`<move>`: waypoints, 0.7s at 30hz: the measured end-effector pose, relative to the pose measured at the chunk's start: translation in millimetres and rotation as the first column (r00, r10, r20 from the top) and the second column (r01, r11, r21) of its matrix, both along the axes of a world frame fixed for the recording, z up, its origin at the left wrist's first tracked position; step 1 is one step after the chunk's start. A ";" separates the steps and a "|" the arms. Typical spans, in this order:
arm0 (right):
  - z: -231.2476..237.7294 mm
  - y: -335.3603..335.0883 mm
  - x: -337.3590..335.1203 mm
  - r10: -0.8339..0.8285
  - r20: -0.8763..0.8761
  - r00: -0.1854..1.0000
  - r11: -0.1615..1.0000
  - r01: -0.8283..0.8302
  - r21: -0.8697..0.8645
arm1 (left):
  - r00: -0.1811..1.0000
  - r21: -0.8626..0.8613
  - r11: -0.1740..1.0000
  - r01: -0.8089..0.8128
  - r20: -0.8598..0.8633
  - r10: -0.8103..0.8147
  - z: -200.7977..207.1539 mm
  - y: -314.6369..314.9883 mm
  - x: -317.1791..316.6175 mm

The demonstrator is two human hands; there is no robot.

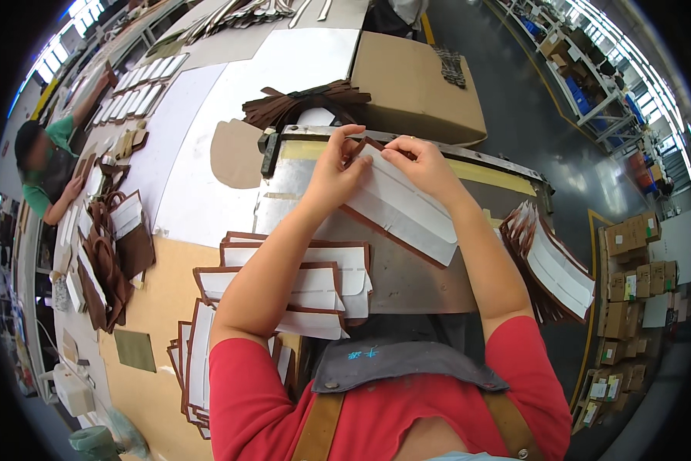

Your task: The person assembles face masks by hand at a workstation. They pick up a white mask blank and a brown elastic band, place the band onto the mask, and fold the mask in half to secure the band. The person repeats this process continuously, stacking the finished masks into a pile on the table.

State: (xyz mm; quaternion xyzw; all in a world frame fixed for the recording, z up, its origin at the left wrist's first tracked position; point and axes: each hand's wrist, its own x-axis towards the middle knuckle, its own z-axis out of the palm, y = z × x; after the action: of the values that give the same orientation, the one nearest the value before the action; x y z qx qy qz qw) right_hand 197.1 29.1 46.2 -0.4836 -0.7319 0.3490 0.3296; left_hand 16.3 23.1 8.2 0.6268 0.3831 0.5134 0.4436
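Observation:
A long white panel with brown edging (408,211) slants across the metal worktop (407,288) in front of me. My left hand (339,167) grips its upper left corner, thumb on the white face. Beside it, my right hand (418,163) pinches the panel's far upper edge between thumb and fingers. What the fingertips do at the brown border is partly hidden. Left of my left forearm lie several similar brown-edged white panels (299,284) in overlapping stacks. Another fanned bundle of such panels (553,265) hangs at the right side of the worktop.
Beyond the worktop lie a bundle of brown strips (307,104) and a large cardboard box (418,88). A metal bar (415,142) runs along the worktop's far edge. At far left a person in green (49,165) works by brown leather-like pieces (103,261). Cartons (630,284) stand right.

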 end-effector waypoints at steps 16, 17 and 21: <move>-17.6 7.7 43.8 -0.536 -0.799 0.273 0.827 0.362 -0.431 | 0.684 0.558 0.809 0.185 -0.664 0.301 13.1 -29.8 26.4; -22.9 -6.1 48.8 -0.474 -0.780 0.409 0.880 0.229 -0.415 | 0.613 0.521 0.834 0.180 -0.723 0.319 4.3 -29.5 24.2; -19.8 -68.2 85.3 -0.139 -0.333 0.933 0.749 -0.121 -0.652 | 0.486 0.421 0.878 0.229 -0.831 0.271 -14.5 -21.8 19.2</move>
State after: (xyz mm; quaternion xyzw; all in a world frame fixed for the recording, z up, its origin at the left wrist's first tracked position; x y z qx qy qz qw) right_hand 282.4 -39.1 26.4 -0.4999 -0.4845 0.6664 0.2668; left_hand 35.5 1.3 -6.3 0.8824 0.4225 0.2067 0.0112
